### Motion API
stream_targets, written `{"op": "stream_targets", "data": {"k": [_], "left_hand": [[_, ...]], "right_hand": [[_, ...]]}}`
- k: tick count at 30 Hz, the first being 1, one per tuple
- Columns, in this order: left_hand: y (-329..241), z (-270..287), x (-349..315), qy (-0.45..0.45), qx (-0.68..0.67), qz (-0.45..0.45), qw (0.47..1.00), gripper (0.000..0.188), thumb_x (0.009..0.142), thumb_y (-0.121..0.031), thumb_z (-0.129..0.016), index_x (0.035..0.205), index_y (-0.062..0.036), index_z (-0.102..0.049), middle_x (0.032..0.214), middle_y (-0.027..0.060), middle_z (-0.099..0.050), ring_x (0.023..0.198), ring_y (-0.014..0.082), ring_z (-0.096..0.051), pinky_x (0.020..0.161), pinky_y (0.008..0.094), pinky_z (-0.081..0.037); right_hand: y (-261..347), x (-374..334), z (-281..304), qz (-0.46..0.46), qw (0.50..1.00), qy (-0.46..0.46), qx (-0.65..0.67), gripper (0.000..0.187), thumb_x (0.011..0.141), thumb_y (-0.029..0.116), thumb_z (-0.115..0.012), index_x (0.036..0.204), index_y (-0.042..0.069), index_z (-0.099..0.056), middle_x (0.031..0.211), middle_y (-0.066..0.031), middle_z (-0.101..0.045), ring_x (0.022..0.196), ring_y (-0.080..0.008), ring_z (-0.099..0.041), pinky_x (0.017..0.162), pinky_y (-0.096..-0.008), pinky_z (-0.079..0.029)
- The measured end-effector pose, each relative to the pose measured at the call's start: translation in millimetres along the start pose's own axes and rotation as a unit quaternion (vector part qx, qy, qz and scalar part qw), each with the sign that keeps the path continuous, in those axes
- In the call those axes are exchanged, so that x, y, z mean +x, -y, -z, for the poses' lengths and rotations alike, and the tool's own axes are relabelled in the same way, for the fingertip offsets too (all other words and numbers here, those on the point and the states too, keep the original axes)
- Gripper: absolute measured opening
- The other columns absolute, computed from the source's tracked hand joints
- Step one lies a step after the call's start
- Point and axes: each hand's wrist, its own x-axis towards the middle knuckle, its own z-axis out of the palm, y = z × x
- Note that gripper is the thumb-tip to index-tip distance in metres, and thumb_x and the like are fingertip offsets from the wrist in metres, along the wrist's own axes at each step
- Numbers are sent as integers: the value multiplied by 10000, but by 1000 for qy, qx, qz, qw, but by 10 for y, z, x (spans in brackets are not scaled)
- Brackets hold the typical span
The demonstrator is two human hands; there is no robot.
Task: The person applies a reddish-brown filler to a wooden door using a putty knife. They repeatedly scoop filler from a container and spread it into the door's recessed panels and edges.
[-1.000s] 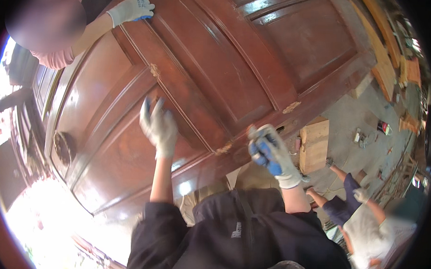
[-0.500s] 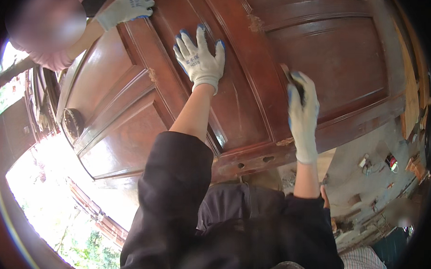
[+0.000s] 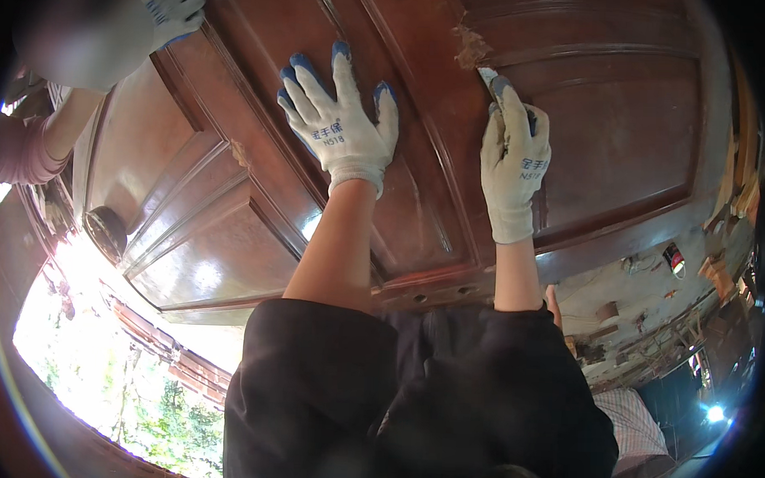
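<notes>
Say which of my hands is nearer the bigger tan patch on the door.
Right. Your right hand is just below the patch, holding a tool with its tip close to the patch's lower edge. Your left hand is farther off, lower left, spread palm-down on the door.

Left head-worn fisheye — downward, close above the panelled door.

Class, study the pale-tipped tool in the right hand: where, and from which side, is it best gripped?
The tool is probably best gripped behind its tip, with the right hand coming from the person's side: the tip points away from the person, near the rough patch, and this leaves it free. The gripped part's shape is hidden.
</notes>
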Motion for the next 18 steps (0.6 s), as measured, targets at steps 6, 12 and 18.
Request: {"op": "stream_targets", "data": {"k": [6, 12, 18], "left_hand": [[-1, -28, 15, 2, -8, -3, 1000, 702, 922, -454, -553, 1532, -188, -330, 1585, 298, -174, 1472, 496, -124, 1189, 599, -107], [-29, -45, 22, -24, -16, -15, 999, 695, 879, -436, -599, 1492, -179, -397, 1544, 337, -234, 1446, 530, -182, 1174, 630, -147], [47, -17, -54, -22, -19, -9, 1000, 688, 885, -443, -585, 1491, -175, -400, 1540, 348, -238, 1445, 538, -181, 1172, 636, -135]], "right_hand": [[-40, 18, -89, 11, 999, -19, -46, 296, 906, 142, -679, 1202, 143, -662, 953, -123, -608, 706, -262, -674, 589, -385, -567], [-30, 69, 49, 3, 998, 29, -58, 286, 913, 148, -668, 1199, 142, -665, 914, -117, -614, 657, -264, -677, 558, -382, -563], [54, 69, 291, 2, 995, 71, -64, 274, 919, 165, -665, 1190, 135, -677, 858, -107, -608, 626, -259, -671, 543, -375, -561]]}}
